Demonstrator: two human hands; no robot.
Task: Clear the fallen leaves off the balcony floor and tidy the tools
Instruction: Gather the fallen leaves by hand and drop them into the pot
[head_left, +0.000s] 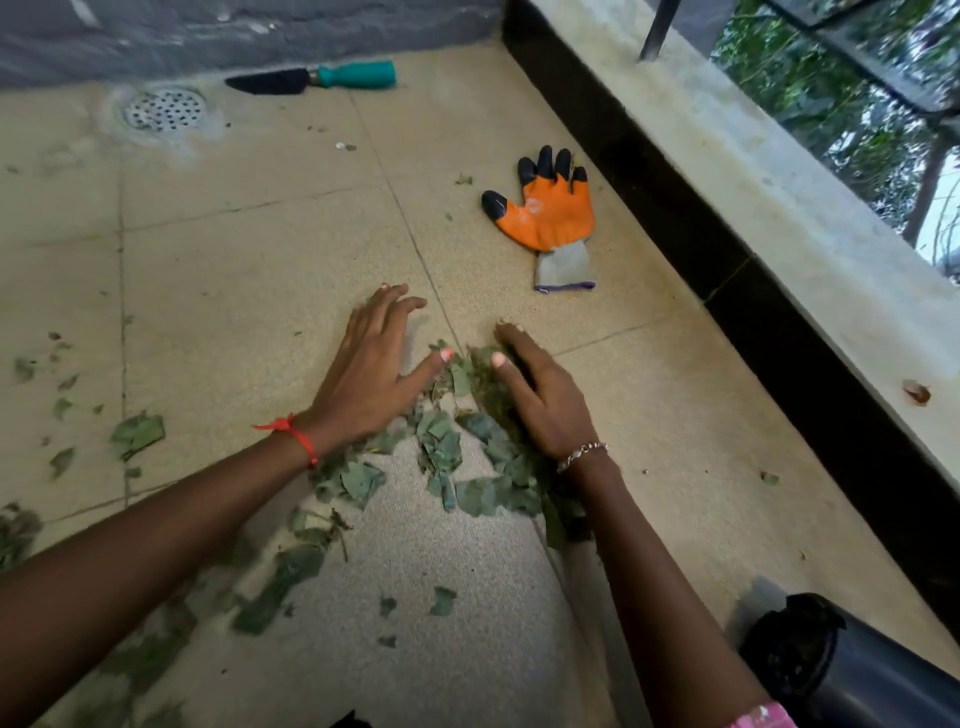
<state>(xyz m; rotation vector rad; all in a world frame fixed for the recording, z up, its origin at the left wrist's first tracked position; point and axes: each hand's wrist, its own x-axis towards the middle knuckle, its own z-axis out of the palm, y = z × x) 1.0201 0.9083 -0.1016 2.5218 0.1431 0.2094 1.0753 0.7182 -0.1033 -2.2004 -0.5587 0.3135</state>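
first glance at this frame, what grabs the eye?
The orange glove with black fingertips lies on the tiles near the dark kerb, the brightest thing in view. At centre, the left hand and right hand spread flat on either side of a pile of green leaves. At the far wall lies a trowel with a teal handle, beside a round floor drain.

Green leaves litter our tiled floor between left hand and right hand. We see an orange glove beyond the right.
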